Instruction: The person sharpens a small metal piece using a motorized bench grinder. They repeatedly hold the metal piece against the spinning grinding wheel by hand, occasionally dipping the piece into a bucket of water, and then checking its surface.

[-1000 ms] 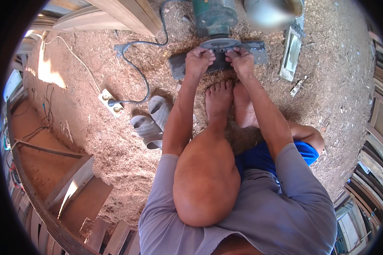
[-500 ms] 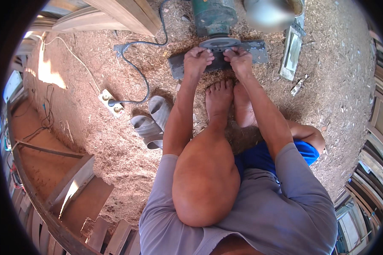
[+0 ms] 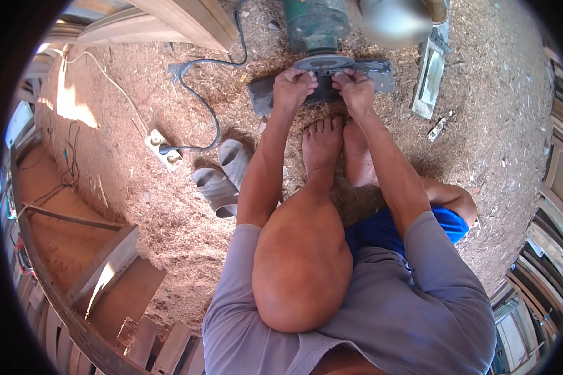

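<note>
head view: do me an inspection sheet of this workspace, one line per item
Surface: ground strewn with shavings.
Job's things: green machine with a grey disc at its near end; dark board under the hands.
Clutter: grey slippers left of the left forearm.
Hands: left hand and right hand at the disc's near edge, fingers bent inward; anything pinched is too small to tell.
Cables: dark cable plugged into a pale power strip.
Surroundings: wooden beams upper left; stacked frames along the right edge.
</note>
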A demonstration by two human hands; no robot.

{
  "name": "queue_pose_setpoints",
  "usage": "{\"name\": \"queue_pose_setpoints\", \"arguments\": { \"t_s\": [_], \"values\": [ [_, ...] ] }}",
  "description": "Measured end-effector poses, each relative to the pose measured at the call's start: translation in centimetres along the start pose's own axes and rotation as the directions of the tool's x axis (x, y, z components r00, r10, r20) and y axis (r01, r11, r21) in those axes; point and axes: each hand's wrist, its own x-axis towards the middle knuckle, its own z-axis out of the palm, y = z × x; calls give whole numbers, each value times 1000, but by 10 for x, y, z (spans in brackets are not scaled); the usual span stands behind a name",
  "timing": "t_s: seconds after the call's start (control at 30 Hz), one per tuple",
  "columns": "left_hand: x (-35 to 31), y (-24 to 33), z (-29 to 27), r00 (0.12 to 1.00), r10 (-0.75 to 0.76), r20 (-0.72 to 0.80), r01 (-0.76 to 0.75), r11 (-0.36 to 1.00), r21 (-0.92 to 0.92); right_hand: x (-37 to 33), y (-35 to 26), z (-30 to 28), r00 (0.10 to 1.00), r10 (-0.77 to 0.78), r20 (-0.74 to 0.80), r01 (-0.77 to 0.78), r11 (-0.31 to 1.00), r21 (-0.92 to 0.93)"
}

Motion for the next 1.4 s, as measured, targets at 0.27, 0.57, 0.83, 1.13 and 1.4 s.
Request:
{"name": "queue_pose_setpoints", "arguments": {
  "t_s": [0.27,0.57,0.83,1.13,1.4],
  "values": [
    [3,-5,-7,1000,14,-4,-14,998,-62,4,9,7,999,-33,4,33,999,-3],
    [-2,-1,-11,1000,2,0,-2,996,-86,1,7,12,999,-48,13,49,997,-53],
    [-4,3,-12,1000,-4,6,5,994,-108,3,13,14,996,-87,-19,87,996,-4],
    [-3,2,-8,1000,-9,2,9,996,-86,-1,8,11,998,-64,6,64,998,0],
    [1,-2,-6,1000,2,28,0,998,-57,3,13,8,998,-64,-19,65,995,77]
  ]
}}
